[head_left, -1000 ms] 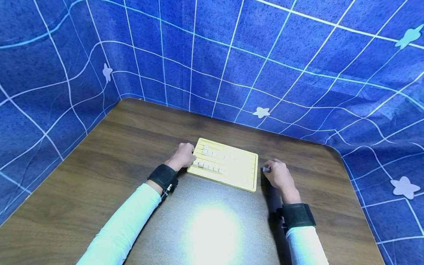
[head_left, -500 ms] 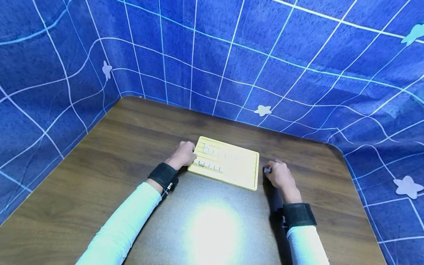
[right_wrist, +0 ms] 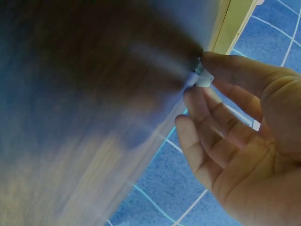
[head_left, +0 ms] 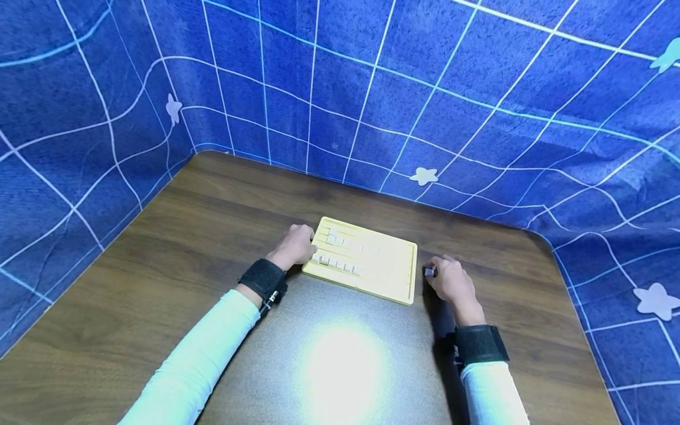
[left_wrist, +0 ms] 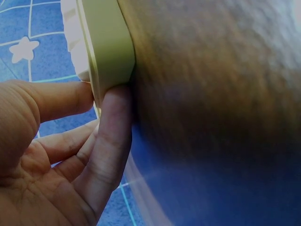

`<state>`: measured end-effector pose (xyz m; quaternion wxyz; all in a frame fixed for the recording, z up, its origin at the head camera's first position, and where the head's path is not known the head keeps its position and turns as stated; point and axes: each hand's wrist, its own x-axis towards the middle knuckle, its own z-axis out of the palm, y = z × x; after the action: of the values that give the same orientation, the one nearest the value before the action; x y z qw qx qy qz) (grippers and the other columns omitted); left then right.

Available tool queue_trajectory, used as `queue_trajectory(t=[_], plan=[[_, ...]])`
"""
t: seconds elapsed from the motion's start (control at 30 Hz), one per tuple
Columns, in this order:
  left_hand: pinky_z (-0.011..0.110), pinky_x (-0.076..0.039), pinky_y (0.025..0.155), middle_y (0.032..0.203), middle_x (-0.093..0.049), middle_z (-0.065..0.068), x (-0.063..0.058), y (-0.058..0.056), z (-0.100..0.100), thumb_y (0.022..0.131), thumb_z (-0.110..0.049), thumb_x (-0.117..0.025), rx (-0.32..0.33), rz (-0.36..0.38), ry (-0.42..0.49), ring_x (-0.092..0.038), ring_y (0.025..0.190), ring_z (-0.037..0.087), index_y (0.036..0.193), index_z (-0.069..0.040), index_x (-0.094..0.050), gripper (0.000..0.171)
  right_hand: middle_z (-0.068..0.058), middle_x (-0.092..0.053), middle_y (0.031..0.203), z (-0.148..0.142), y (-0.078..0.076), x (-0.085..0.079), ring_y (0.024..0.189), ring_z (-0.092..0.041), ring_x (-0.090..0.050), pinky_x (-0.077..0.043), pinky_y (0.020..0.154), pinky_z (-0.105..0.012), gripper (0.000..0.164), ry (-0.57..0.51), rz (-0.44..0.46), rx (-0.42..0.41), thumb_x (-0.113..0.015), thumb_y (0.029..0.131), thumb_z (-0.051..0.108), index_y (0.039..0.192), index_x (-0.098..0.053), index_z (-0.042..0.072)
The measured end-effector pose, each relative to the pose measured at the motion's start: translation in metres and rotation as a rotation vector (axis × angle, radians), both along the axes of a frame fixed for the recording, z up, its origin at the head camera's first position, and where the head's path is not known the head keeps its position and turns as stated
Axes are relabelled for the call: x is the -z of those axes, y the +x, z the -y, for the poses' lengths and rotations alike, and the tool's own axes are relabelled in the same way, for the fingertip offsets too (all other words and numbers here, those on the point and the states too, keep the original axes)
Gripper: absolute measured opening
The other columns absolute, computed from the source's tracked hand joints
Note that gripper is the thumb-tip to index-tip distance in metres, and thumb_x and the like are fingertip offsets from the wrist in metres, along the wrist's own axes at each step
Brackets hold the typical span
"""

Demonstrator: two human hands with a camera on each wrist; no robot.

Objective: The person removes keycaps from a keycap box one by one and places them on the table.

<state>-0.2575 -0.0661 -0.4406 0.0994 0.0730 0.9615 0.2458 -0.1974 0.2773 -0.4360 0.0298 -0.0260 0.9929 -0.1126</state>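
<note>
A shallow yellow tray (head_left: 390, 268) with raised ridges lies on the table, with small white blocks (head_left: 340, 265) in rows toward its left side. At the tray's left end, my left hand (head_left: 294, 245) holds the edge, thumb over the rim and index finger along the outer wall (left_wrist: 110, 47) in the left wrist view. Just off the right end, my right hand (head_left: 450, 280) pinches one small whitish block (right_wrist: 204, 77) between thumb and fingertips, close over the tabletop. The other right fingers are loosely bent.
The brown wood-grain table (head_left: 223, 206) extends around the tray, with a bright glare patch (head_left: 342, 378) at the front. A blue curtain (head_left: 340, 88) with white lines and stars hangs along the back and sides.
Tray and hands appear slightly shifted in the head view, together with the background. Both hands keep the same holds throughout.
</note>
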Motion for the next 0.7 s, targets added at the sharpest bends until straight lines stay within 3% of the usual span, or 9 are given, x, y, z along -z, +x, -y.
queue_trajectory(t=[0.33, 0.57, 0.7], plan=[[0.034, -0.045, 0.076, 0.094, -0.063, 0.009, -0.001, 0.000, -0.001, 0.093, -0.012, -0.060, -0.021, 0.026, -0.013, -0.053, 0.084, 0.022, 0.098, -0.003, -0.067, 0.013, -0.016, -0.061, 0.112, 0.005, -0.001, -0.010, 0.100, -0.039, -0.063, -0.052, 0.076, -0.055, 0.027, -0.014, -0.069, -0.025, -0.071, 0.086, 0.016, 0.111, -0.067, 0.008], [0.032, -0.043, 0.072, 0.090, -0.060, 0.008, 0.000, 0.002, 0.000, 0.093, -0.013, -0.061, -0.017, 0.033, -0.011, -0.052, 0.082, 0.022, 0.095, -0.004, -0.066, 0.011, -0.018, -0.062, 0.115, 0.018, -0.007, -0.014, 0.100, -0.038, -0.064, -0.052, 0.080, -0.055, 0.025, -0.034, -0.109, -0.065, -0.070, 0.087, 0.016, 0.110, -0.067, 0.005], [0.032, -0.043, 0.071, 0.089, -0.060, 0.009, -0.001, 0.001, 0.000, 0.093, -0.014, -0.061, -0.016, 0.031, -0.010, -0.052, 0.081, 0.022, 0.093, -0.004, -0.065, 0.010, -0.018, -0.063, 0.107, 0.028, -0.010, -0.015, 0.092, -0.036, -0.065, -0.053, 0.076, -0.053, 0.025, -0.050, -0.145, -0.090, -0.071, 0.084, 0.012, 0.108, -0.068, 0.003]])
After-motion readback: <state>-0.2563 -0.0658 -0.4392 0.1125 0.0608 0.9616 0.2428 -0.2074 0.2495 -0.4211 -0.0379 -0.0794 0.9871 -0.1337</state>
